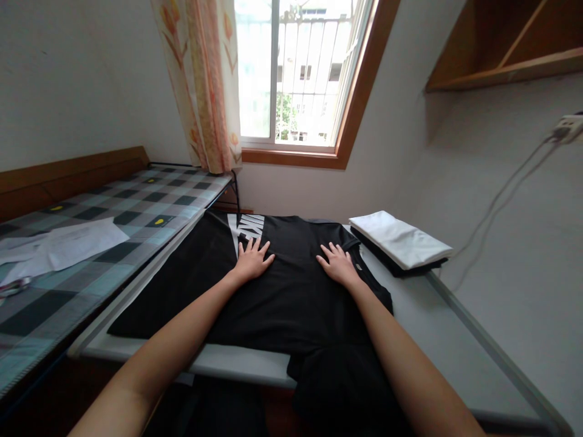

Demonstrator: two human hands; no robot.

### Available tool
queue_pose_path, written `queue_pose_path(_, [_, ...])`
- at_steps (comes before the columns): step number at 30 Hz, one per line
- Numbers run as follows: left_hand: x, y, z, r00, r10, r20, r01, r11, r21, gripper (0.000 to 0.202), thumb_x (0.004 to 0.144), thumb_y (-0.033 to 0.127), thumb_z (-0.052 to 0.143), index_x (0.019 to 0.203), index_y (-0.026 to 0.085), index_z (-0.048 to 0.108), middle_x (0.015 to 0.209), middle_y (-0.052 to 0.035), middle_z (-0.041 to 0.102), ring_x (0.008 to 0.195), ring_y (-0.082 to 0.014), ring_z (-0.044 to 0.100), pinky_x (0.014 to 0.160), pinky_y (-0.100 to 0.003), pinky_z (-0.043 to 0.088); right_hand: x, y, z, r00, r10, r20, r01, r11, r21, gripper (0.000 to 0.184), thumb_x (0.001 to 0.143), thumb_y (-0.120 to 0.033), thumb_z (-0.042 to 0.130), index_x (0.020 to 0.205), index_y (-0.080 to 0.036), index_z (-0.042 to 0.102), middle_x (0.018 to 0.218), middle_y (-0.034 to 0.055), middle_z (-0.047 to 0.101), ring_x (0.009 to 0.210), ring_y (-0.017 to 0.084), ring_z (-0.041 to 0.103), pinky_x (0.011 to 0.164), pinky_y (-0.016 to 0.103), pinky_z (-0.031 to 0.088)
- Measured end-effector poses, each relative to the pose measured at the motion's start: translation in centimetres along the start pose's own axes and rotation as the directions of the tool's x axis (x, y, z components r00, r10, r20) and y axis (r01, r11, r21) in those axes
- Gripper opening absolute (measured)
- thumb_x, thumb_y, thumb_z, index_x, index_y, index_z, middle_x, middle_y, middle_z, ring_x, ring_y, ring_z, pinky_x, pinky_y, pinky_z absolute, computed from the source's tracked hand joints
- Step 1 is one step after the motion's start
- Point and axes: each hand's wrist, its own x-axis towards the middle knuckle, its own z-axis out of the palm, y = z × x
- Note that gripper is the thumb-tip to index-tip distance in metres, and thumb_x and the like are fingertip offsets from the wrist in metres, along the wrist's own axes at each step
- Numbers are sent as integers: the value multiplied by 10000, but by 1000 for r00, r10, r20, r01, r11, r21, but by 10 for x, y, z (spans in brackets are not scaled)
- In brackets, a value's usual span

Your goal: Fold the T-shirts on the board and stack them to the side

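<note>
A black T-shirt [277,291] with white lettering lies spread sideways over the white table, its collar toward the right. One sleeve hangs over the table's near edge. My left hand [251,260] rests flat on the shirt beside the white print, fingers spread. Near the collar, my right hand [337,263] also lies on the fabric with its fingers apart. Neither hand grips the cloth. Just right of the collar sits a folded stack, a white cloth [401,238] on top of a black one [387,262].
To the left is a bed with a checked cover [182,200], papers [68,246] lying on it. The white table [460,340] meets the wall on the right, where cables [505,188] hang from a socket. Beyond are a window [305,79] and a curtain [207,85].
</note>
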Motion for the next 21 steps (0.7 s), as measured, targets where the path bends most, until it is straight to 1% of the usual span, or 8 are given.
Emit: queue_pose_path(21, [-1, 1, -2, 1000, 1, 8, -1, 1000, -4, 663, 941, 607, 253, 1504, 263, 313, 1582, -106, 249, 1456, -353, 168, 1127, -605, 167, 0, -1, 0, 1000, -5, -5, 5, 1000, -1, 602, 966, -524, 312, 1489, -230, 362, 1578, 117, 257, 1450, 297, 200, 1139, 529, 193])
